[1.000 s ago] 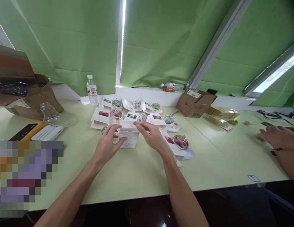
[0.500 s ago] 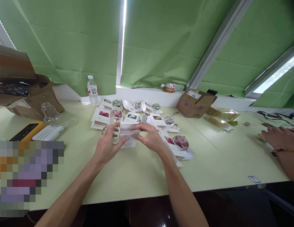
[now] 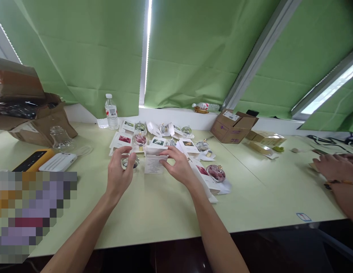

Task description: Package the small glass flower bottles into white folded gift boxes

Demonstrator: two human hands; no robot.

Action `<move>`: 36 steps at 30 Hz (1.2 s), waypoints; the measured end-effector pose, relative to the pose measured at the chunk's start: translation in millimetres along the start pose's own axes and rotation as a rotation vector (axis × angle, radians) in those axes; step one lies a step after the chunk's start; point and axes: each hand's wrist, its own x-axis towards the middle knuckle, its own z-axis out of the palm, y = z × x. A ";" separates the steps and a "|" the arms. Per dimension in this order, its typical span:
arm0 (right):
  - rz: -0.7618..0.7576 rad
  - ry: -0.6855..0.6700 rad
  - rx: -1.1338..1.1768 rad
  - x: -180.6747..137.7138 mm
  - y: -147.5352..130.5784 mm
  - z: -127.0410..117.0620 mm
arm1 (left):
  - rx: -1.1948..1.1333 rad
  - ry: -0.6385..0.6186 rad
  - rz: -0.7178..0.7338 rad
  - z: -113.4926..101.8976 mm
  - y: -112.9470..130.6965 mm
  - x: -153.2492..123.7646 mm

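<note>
A small white carton [image 3: 154, 163] with printed text stands on the pale green table [image 3: 165, 212]. My right hand [image 3: 180, 168] rests against the carton's right side, fingers curled on its top edge. To the left, my left hand [image 3: 119, 174] has its fingers curled round a round clear glass bottle [image 3: 126, 162]. Behind them lie several white cartons with flower pictures [image 3: 124, 139] and several round glass bottles, among them a pink-filled one [image 3: 216, 172] to the right.
A water bottle [image 3: 111, 112] stands at the back. Brown cardboard boxes sit at far left [image 3: 36, 117] and back right [image 3: 232, 127]. A yellow device [image 3: 31, 160] and white case [image 3: 58, 161] lie left. Another person's hand [image 3: 334, 167] rests at right.
My left hand has come off the white carton and moved left onto the round glass bottle. The right hand stays on the carton, which now sits lower on the table.
</note>
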 end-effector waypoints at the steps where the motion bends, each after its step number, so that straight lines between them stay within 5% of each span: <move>1: -0.003 0.002 -0.003 -0.1 -0.1 0.1 | 0.007 0.003 0.001 -0.6 -1.1 0.8; 15: 0.013 0.061 0.027 -1.1 -8.7 -5.0 | 0.187 0.061 0.089 -14.9 -28.9 22.5; 20: -0.033 0.185 0.057 0.6 -18.7 -7.4 | 0.284 -0.121 0.229 -23.7 -41.5 17.7; 28: -0.123 0.490 0.104 -2.0 -27.0 -10.2 | 0.385 -0.462 0.197 -24.3 -49.8 8.8; 36: -0.214 0.260 0.082 -13.6 -35.3 7.8 | 0.493 -0.542 0.197 -20.4 -58.7 4.9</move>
